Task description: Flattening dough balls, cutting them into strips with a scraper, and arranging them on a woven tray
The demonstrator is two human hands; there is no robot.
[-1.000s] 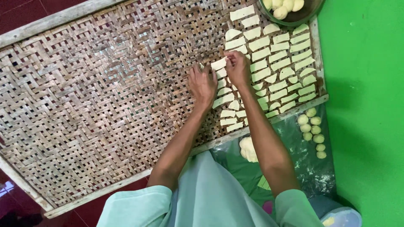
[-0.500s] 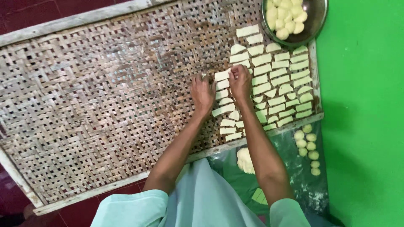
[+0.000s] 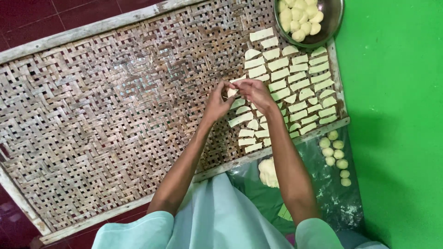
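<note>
Both hands are pinching one pale dough piece (image 3: pixel 231 91) above the woven bamboo tray (image 3: pixel 92 115): the left hand (image 3: pixel 217 103) is gripping it from nine o'clock, the right hand (image 3: pixel 256 92) from three o'clock, fingers narrow around it. Being soft, the piece is likely risking tearing or dropping onto the laid-out dough strips (image 3: pixel 286 87) at three o'clock, knocking their rows askew.

A large woven bamboo tray in a weathered wooden frame (image 3: pixel 92 120) rests on a dark red tiled floor (image 3: pixel 69 11); rows of pale flat dough strips (image 3: pixel 295 74) cover its right part; a round metal bowl of pale dough balls (image 3: pixel 334 20) sits on its upper right corner.
</note>
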